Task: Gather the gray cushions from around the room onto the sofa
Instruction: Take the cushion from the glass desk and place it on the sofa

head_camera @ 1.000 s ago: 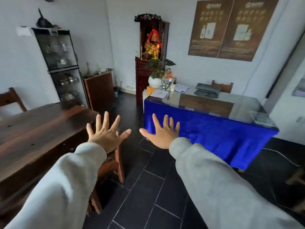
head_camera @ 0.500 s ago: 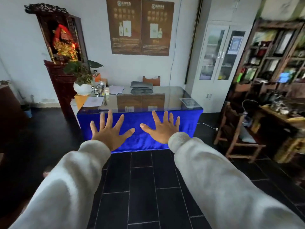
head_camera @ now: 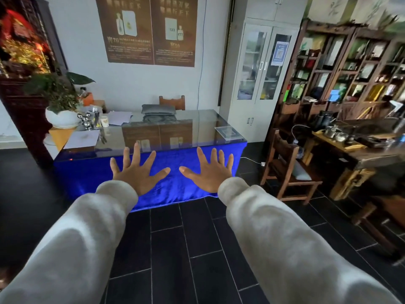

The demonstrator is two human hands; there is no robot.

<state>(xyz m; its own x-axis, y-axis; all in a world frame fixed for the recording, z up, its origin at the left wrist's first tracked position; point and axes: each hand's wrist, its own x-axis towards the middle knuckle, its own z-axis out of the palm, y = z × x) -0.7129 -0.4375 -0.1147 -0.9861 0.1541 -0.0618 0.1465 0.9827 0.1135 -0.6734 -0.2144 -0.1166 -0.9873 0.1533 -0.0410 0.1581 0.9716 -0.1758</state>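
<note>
Beyond your hands, the near edge of the blue-draped, glass-topped surface [head_camera: 197,126] runs straight across. Dark tiled floor [head_camera: 175,249] lies open beneath your arms and off to your left; a wooden chair [head_camera: 287,165] stands to the right of your right hand. Your left hand [head_camera: 137,173] and right hand [head_camera: 210,171] are stretched forward, fingers spread wide, holding and touching nothing. A gray cushion [head_camera: 158,109] rests at the surface's far edge, well past your fingertips.

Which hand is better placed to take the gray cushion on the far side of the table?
Neither clearly. The gray cushion lies across the blue-draped table, roughly midway between the left hand and right hand. Both hands are open, empty and about equally far.
</note>
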